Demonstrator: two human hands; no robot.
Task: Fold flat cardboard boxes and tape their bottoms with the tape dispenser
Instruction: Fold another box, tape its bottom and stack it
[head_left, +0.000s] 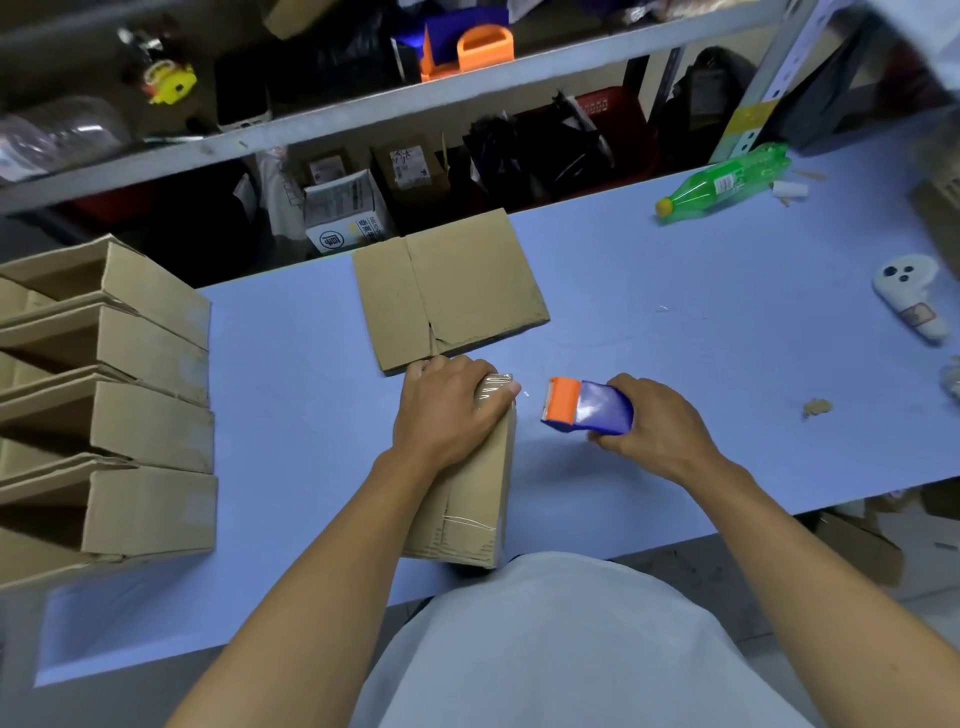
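Note:
A folded cardboard box stands on the blue table in front of me, with clear tape along its top face. My left hand lies over its far end, fingers curled over the taped edge. To the right of the box, my right hand grips the blue and orange tape dispenser just above the table, its orange head pointing at the box. A stack of flat cardboard boxes lies beyond my hands.
Several folded boxes stand in a row at the left. A green plastic bottle lies at the far right, a white controller near the right edge. Cluttered metal shelves rise behind the table.

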